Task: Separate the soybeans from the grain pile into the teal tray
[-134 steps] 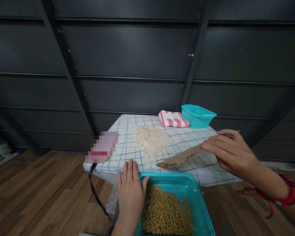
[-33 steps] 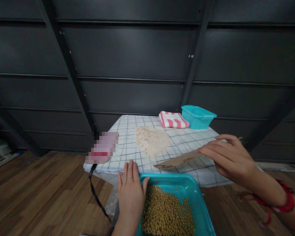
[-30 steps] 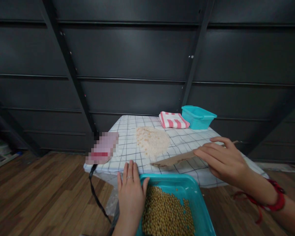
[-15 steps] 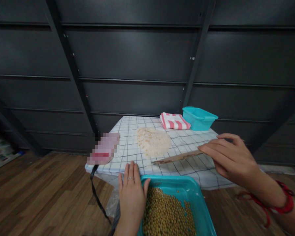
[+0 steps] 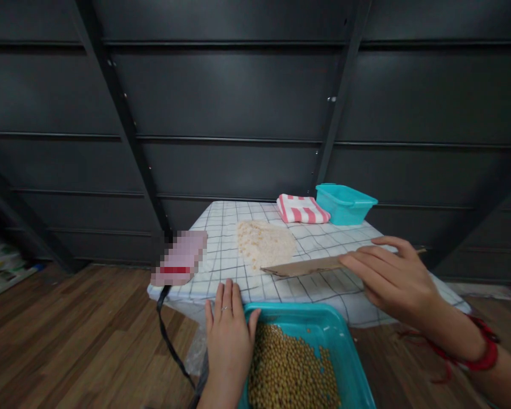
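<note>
My right hand (image 5: pixel 392 272) grips a long strip of cardboard (image 5: pixel 304 266), whose far end reaches left to the near edge of a spread of pale, crumbly grains (image 5: pixel 266 243) on the table. My left hand (image 5: pixel 229 329) lies flat with its fingers stretched out, over the left rim of a teal tray (image 5: pixel 352 355). Its fingertips reach the front edge of the tablecloth. In the tray lie many greenish-brown beans (image 5: pixel 292 366), with part of the right side of its bottom bare.
A table with a white checked cloth (image 5: pixel 221 218) stands before a dark panelled wall (image 5: pixel 230 96). At its back are a folded pink-and-white striped towel (image 5: pixel 302 209) and a turquoise basin (image 5: pixel 344 205). A blurred-out pink item (image 5: pixel 181 255) with a black strap (image 5: pixel 166 329) lies on the left.
The cardboard has tilted so more of its flat face shows, and its far end has risen slightly. My right hand has shifted a little left. My left hand stays in place.
</note>
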Available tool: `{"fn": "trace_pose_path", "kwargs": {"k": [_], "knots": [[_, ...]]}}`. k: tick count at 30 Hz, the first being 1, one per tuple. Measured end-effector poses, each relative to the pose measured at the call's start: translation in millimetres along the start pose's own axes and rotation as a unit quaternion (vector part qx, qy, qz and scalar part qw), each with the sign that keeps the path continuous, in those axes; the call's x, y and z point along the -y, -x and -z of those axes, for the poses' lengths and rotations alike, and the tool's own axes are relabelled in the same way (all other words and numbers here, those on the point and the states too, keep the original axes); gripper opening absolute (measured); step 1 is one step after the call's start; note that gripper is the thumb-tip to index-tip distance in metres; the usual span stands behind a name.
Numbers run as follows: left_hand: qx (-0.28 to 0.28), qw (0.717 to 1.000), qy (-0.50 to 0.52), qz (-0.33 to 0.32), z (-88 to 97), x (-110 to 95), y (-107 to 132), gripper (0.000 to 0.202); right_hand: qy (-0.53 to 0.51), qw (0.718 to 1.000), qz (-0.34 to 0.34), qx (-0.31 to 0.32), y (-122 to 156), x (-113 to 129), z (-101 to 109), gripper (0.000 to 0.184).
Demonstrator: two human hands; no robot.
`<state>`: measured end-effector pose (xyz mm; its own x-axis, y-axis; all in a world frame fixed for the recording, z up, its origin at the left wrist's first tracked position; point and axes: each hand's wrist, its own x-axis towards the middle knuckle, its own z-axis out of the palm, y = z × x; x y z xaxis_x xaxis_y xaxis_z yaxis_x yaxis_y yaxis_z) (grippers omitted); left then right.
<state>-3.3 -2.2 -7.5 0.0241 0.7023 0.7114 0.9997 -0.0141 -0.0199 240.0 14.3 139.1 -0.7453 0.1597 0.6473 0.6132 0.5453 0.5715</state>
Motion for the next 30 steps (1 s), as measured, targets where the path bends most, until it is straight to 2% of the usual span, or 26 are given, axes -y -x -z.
{"fn": "trace_pose_path", "kwargs": {"k": [4, 8, 12, 19, 21, 24, 27, 30], "knots": [[0.0, 1.0, 0.004, 0.002, -1.6, 0, 1, 0.053, -0.035, 0.999, -0.003, 0.037, 2, 10, 7, 0.027], [0.009, 1.0, 0.003, 0.003, -1.2, 0, 1, 0.054, -0.019, 1.0, 0.011, 0.021, -5, 22, -8, 0.023], [0.011, 1.0, 0.0, 0.004, -0.1, 1, 0, 0.054, 0.015, 1.0, 0.017, 0.005, -13, 16, -20, 0.023], [-0.005, 1.0, -0.014, -0.009, 1.2, 2, -1, 0.054, 0.03, 0.999, 0.006, -0.018, -14, -5, 7, 0.033], [-0.002, 1.0, -0.011, -0.004, 0.3, 2, -1, 0.053, 0.045, 0.999, -0.005, -0.017, -15, -11, 6, 0.036], [0.006, 1.0, -0.001, 0.002, -1.6, 2, 0, 0.051, 0.066, 0.997, -0.039, -0.013, -21, -25, -12, 0.035], [0.0, 1.0, 0.001, -0.001, -2.8, 2, 1, 0.05, 0.083, 0.993, -0.079, -0.015, -32, -42, -44, 0.033], [-0.016, 1.0, 0.003, -0.003, -2.6, 0, 0, 0.05, 0.055, 0.993, -0.105, 0.007, -47, -54, -75, 0.032]]}}
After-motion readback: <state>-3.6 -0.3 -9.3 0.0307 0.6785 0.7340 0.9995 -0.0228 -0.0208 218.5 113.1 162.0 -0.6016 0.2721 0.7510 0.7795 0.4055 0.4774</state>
